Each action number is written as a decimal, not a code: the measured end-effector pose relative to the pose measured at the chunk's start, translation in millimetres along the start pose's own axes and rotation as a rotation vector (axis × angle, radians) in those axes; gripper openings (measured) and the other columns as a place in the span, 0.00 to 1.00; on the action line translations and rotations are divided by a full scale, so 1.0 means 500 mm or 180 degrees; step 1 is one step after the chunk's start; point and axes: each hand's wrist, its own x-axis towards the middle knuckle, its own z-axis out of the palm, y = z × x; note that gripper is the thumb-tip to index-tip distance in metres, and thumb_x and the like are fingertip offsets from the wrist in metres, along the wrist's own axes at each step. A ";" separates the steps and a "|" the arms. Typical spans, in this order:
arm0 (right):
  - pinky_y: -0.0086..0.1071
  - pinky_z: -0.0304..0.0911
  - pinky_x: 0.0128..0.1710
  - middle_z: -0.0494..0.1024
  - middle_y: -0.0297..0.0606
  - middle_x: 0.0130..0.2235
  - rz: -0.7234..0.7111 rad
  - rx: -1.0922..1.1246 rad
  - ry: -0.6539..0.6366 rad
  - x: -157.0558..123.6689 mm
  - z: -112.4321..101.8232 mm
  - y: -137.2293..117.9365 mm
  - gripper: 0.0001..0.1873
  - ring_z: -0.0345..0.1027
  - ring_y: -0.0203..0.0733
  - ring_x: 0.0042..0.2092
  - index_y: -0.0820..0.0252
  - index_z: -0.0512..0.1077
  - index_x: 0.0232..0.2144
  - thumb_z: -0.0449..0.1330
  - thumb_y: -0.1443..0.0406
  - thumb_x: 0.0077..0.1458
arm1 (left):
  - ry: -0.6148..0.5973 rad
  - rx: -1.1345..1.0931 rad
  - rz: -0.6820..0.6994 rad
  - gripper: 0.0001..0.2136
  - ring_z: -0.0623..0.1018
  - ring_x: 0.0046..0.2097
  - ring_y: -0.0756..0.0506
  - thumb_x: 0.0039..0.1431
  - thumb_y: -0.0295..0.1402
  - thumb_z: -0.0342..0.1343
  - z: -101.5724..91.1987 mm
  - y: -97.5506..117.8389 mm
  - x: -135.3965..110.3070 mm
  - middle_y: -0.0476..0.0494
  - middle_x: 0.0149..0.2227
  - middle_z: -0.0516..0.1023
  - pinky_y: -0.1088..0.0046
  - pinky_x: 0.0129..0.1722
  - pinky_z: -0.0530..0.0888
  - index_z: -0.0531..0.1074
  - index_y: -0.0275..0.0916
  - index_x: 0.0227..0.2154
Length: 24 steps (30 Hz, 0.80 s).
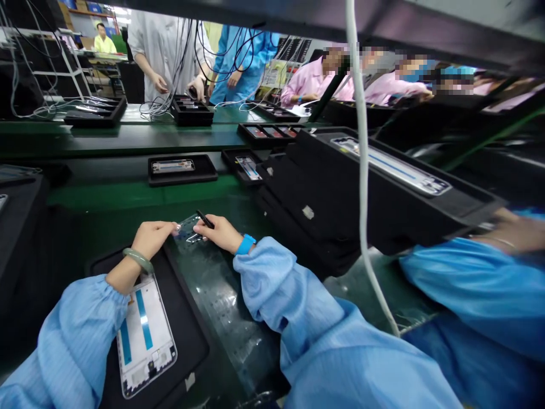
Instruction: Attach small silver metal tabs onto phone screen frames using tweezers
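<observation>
My left hand (152,237) is closed in a pinch on the edge of a clear film (187,230) lying on the dark work surface. My right hand (218,232) grips a thin black tool (205,219) whose tip rests on the same film. Just below my left wrist sits a black tray (187,335) holding a white phone frame (145,335) with blue strips. Both my arms wear light blue sleeves; a green bangle is on the left wrist and a blue band on the right.
A stack of black trays (323,216) with a phone frame (392,166) on top stands to the right. A white cable (363,170) hangs down. More trays (182,168) ride the green conveyor (128,196). A neighbour's blue sleeve (477,284) is at right; people work across the line.
</observation>
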 end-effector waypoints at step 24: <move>0.22 0.58 0.15 0.70 0.34 0.21 -0.0218 0.1110 -0.0513 -0.088 0.046 -0.221 0.31 0.62 0.29 0.18 0.63 0.68 0.23 0.41 0.45 0.56 | 0.1520 0.1369 0.2986 0.03 0.72 0.27 0.49 0.52 0.27 0.56 -0.153 -0.013 -0.248 0.48 0.22 0.74 0.69 0.31 0.68 0.72 0.37 0.25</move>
